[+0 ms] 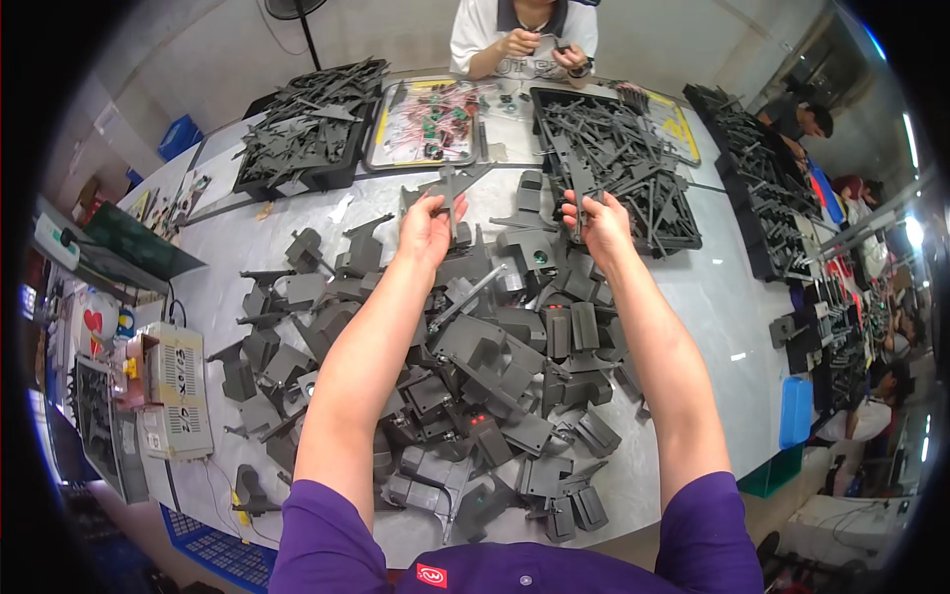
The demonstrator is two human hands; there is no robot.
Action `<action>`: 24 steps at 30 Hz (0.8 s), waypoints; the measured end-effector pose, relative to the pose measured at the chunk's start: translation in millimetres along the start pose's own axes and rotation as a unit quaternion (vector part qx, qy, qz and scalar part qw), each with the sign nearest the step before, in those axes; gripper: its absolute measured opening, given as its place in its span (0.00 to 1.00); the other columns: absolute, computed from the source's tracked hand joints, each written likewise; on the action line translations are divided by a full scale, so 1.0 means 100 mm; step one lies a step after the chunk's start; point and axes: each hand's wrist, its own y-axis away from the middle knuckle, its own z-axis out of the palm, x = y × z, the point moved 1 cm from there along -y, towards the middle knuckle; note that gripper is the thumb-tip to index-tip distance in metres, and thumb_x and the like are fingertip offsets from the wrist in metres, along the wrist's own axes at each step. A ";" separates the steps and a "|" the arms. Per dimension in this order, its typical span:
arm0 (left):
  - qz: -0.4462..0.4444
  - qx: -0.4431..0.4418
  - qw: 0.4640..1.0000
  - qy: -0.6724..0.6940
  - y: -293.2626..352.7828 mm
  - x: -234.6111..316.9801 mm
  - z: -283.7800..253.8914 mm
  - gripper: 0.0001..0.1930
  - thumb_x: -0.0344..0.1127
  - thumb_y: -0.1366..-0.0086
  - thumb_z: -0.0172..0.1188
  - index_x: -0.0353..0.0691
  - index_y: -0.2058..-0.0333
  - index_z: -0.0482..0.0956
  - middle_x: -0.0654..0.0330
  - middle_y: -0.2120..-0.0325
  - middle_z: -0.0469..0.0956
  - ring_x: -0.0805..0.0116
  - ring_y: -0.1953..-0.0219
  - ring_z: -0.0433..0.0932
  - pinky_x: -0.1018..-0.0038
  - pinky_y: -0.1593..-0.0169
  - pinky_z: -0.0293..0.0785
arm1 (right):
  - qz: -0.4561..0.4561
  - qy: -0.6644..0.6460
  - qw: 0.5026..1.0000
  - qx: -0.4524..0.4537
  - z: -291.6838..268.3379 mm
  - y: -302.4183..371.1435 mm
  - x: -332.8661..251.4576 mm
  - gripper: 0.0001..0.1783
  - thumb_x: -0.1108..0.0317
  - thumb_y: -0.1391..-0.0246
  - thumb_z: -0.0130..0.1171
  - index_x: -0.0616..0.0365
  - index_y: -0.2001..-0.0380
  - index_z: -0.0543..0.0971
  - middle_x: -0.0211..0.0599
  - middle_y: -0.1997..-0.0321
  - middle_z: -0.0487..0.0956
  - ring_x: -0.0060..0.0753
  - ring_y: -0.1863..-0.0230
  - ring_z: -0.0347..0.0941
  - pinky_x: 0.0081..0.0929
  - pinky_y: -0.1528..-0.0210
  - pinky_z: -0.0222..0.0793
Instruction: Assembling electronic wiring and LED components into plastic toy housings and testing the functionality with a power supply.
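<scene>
Both my arms reach forward over a heap of dark grey plastic housings (485, 346). My left hand (426, 230) is closed on a narrow dark grey plastic part (450, 188), held upright between thumb and fingers. To its right, my right hand (602, 226) grips a long dark grey plastic strip (575, 183) near the front corner of a black bin. The far ends of both held parts blend into the dark pieces behind them. Between the hands, a dark grey housing with a flat arm (530, 198) lies on the table.
Black bins (297, 182) of thin grey parts stand at the far left and far right (683, 241). Between them is a tray (372, 158) of wired green boards. A co-worker (524, 40) sits opposite, handling a small dark piece. A beige box (178, 391) stands left.
</scene>
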 end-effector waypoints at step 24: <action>0.053 0.037 0.996 -0.055 -0.45 0.11 -0.16 0.16 0.18 0.43 0.43 0.27 0.54 0.61 0.49 0.61 0.69 0.59 0.59 0.72 0.64 0.55 0.74 | 0.051 -0.078 0.996 0.009 0.77 -0.60 0.53 0.14 0.78 0.46 0.41 0.73 0.56 0.59 0.55 0.62 0.71 0.44 0.64 0.74 0.30 0.65 0.75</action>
